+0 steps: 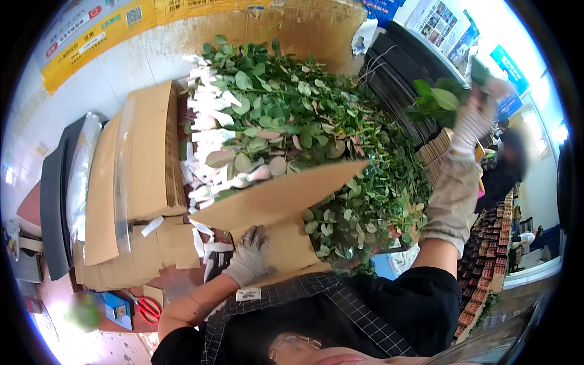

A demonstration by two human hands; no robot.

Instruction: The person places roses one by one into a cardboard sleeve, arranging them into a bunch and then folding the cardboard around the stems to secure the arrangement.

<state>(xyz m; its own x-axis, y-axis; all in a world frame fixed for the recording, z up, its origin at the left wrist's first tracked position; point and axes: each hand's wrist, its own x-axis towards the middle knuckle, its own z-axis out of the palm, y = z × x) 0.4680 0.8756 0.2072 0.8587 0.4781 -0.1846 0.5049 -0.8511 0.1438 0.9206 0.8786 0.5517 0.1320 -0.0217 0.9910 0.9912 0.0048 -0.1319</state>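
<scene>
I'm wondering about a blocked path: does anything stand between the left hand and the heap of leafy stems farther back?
Yes. The raised cardboard flap stands just beyond the gloved left hand, between it and the heap of leafy stems. To the flap's right, the leaves show uncovered.

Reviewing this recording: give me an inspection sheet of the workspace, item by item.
Surface: reddish table, mostly covered.
Job's things: folded cardboard beside a pile of leafy stems, with white wraps along the pile's left side.
Clutter: red scissors and a blue item at lower left; cardboard stack at left.
Hands: gloved left hand lies on the folded cardboard; gloved right hand is raised beside green leaves, grip unclear.
Cables: nothing seen.
Surroundings: black stack at upper right; blurred person at right.
</scene>
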